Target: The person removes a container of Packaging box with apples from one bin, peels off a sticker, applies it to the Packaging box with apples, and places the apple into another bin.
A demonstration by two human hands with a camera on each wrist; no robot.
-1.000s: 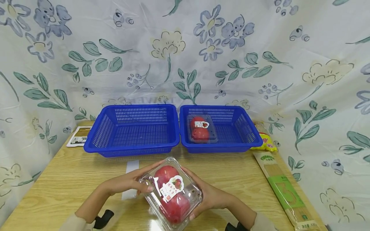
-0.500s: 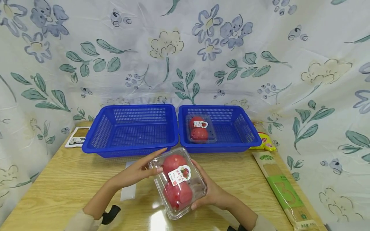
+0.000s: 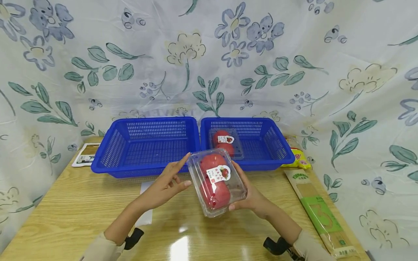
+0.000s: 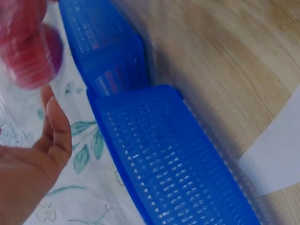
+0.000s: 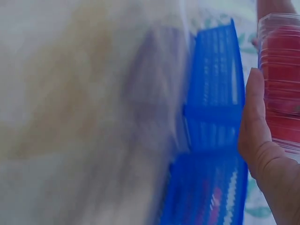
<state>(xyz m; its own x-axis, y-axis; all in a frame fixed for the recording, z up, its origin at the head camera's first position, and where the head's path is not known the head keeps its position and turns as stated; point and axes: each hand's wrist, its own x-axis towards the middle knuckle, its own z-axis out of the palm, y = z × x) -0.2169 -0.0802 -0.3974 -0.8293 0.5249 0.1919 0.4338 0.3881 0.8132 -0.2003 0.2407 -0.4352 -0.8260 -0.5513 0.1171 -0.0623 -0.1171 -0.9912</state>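
A clear plastic clamshell box with two round red fruits and a white label hangs tilted above the table, in front of the baskets. My right hand grips its right side, thumb at the near corner. My left hand is at the box's left side, its thumb apart from the plastic and its index fingertip beside the far left corner; contact there is unclear. In the left wrist view, the left hand shows loosely bent fingers just off the box. A similar fruit box lies in the right blue basket.
The left blue basket stands against the right one at the back. A green-labelled noodle pack lies on the table's right, a yellow packet behind it. A white strip and a flat packet are at left.
The held fruit box has moved up, away from me and to the right, towards the right basket. My left thumb has come off its lid, while my right hand keeps its grip.
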